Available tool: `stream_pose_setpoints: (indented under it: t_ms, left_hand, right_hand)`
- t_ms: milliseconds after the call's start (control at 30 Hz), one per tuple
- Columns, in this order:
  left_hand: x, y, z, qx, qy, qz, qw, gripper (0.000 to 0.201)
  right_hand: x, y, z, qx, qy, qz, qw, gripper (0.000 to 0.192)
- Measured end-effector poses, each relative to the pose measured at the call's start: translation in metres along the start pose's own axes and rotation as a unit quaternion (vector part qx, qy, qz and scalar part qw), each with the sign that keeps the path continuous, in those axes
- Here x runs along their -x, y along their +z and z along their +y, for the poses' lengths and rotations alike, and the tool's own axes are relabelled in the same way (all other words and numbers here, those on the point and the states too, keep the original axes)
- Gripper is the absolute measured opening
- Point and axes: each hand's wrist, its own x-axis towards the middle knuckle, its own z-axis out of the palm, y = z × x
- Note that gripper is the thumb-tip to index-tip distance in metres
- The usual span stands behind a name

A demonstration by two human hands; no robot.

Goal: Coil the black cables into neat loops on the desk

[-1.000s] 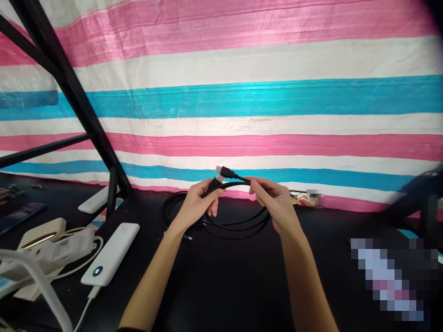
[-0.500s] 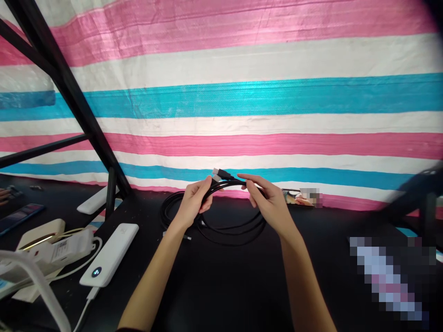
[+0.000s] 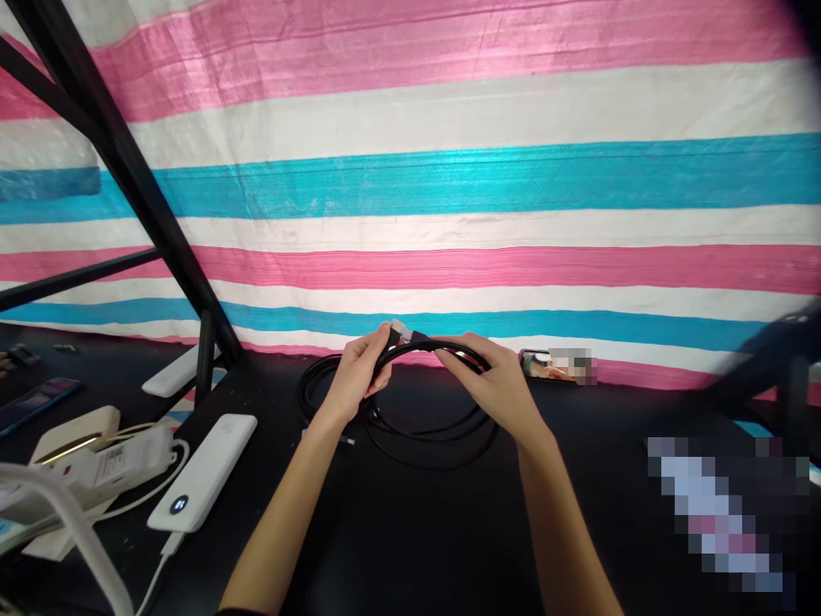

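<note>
I hold the coiled black cable [image 3: 420,419] above the dark worktop [image 3: 410,530]. My left hand [image 3: 359,376] clamps the top strands near the plugs [image 3: 401,330]; my right hand [image 3: 497,385] grips them alongside. Coiling looks complete; securing remains.

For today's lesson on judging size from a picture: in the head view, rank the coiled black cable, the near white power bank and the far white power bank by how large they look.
1. Coiled black cable, widest.
2. Near white power bank.
3. Far white power bank; it looks smaller, but it lies farther from the camera and a black post partly hides it, so the two may match.
</note>
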Motion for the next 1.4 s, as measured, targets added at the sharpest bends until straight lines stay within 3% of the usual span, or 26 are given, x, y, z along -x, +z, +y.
stream_pose_setpoints:
  t_ms: [267, 400, 667, 867, 1067, 1200, 1400]
  left_hand:
    - [0.004, -0.003, 0.006, -0.015, -0.056, -0.06, 0.997, 0.045]
    - [0.005, 0.001, 0.004, 0.004, -0.056, -0.087, 0.995, 0.046]
    - [0.005, -0.004, 0.009, 0.064, -0.111, -0.117, 0.985, 0.04]
    - [0.002, -0.009, 0.007, 0.043, -0.086, -0.068, 0.993, 0.032]
    - [0.001, -0.005, 0.008, 0.04, -0.064, 0.013, 0.997, 0.036]
    - [0.0, -0.009, 0.009, 0.084, -0.032, 0.062, 0.994, 0.036]
    - [-0.003, -0.02, 0.013, 0.19, 0.025, 0.124, 0.974, 0.037]
  right_hand:
    - [0.0, 0.0, -0.006, -0.019, -0.007, -0.015, 1.0, 0.025]
    - [0.001, 0.0, -0.005, -0.022, 0.006, 0.009, 1.0, 0.023]
    - [0.0, 0.001, -0.003, -0.01, -0.051, 0.019, 0.998, 0.022]
    - [0.0, 0.001, -0.003, -0.022, -0.053, -0.001, 0.998, 0.022]
    - [0.001, 0.001, -0.006, -0.019, 0.016, -0.029, 0.999, 0.029]
    - [0.002, -0.001, -0.005, -0.043, 0.072, -0.055, 0.995, 0.043]
    - [-0.001, -0.002, 0.0, -0.128, 0.102, -0.052, 0.985, 0.03]
